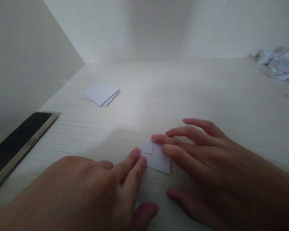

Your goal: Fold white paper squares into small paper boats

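Note:
A small folded piece of white paper (pixel 156 158) lies flat on the pale wooden desk (pixel 183 93), near its front. My left hand (pixel 91 189) rests on the desk with its fingers stretched out, two fingertips pressing the paper's left edge. My right hand (pixel 207 166) lies flat over the paper's right side, fingers extended and pressing down, its index fingertip on a small folded corner. Part of the paper is hidden under my right fingers.
A small stack of white paper squares (pixel 101 93) lies further back on the left. A dark phone (pixel 16 144) leans at the left edge by the side wall. Crumpled white paper (pixel 281 64) sits at the far right. A wall closes off the back.

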`<action>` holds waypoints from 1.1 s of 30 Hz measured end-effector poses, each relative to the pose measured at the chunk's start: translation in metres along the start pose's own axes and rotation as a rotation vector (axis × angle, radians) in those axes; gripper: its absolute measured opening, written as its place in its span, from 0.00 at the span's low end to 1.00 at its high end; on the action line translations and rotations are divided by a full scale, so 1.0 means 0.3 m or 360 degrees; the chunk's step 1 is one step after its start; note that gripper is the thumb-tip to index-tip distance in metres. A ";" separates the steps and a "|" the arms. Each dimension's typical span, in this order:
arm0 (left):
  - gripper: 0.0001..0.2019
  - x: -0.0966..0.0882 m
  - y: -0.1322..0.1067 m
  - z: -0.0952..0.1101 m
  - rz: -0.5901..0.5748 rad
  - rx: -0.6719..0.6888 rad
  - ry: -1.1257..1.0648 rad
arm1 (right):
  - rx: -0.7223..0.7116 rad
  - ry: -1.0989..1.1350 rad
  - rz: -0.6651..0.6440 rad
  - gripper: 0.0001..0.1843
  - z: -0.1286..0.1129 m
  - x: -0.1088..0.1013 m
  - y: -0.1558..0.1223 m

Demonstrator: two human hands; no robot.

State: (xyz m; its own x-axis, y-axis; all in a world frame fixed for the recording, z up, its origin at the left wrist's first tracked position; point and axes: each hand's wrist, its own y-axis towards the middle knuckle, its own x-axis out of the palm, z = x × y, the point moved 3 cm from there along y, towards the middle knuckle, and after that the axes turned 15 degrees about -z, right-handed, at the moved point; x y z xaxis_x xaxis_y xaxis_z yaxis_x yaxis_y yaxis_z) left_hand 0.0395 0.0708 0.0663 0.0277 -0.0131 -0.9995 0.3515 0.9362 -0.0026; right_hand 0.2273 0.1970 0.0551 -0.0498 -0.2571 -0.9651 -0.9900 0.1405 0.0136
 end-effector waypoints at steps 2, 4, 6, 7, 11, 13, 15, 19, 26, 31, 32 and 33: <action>0.15 -0.001 0.019 0.018 0.0061 0.0064 0.0167 | 0.0055 0.0174 0.0061 0.16 0.017 -0.004 0.004; 0.12 0.002 0.039 0.029 0.0127 0.0081 0.0207 | 0.0170 0.0326 0.0143 0.13 0.034 -0.003 0.009; 0.10 0.003 0.060 0.033 0.0186 0.0053 0.0182 | 0.0313 0.0416 0.0221 0.09 0.045 0.002 0.014; 0.09 0.003 0.069 0.034 0.0211 0.0052 0.0168 | 0.0385 0.0443 0.0249 0.09 0.050 0.005 0.015; 0.08 0.000 0.104 0.033 0.0166 0.0105 0.0006 | 0.0538 0.0544 0.0243 0.09 0.063 0.010 0.017; 0.08 0.000 0.115 0.034 0.0175 0.0169 -0.0062 | 0.0554 0.0597 0.0217 0.10 0.068 0.007 0.017; 0.09 0.004 0.118 0.038 0.0192 0.0233 -0.0072 | 0.0546 0.0630 0.0205 0.12 0.069 0.002 0.017; 0.10 0.015 0.106 0.043 0.0179 0.0213 -0.0096 | 0.0567 0.0596 0.0255 0.13 0.058 -0.004 0.018; 0.09 0.017 0.106 0.044 0.0165 0.0303 -0.0184 | 0.0611 0.0566 0.0276 0.14 0.032 0.000 0.010; 0.08 0.020 0.102 0.039 0.0155 0.0291 -0.0352 | 0.0737 0.0638 0.0278 0.20 0.036 -0.006 0.005; 0.09 0.021 0.099 0.040 0.0145 0.0294 -0.0370 | 0.0758 0.0602 0.0279 0.19 0.034 -0.006 0.006; 0.11 0.022 0.096 0.042 0.0130 0.0294 -0.0382 | 0.0774 0.0558 0.0273 0.18 0.031 -0.006 0.008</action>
State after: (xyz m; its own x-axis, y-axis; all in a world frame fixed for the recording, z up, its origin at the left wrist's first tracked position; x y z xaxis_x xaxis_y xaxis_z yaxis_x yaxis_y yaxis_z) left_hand 0.0614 0.0932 0.0601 0.2752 -0.0437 -0.9604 0.5027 0.8581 0.1050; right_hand 0.2264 0.2067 0.0544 -0.3250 -0.4792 -0.8153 -0.7946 0.6058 -0.0393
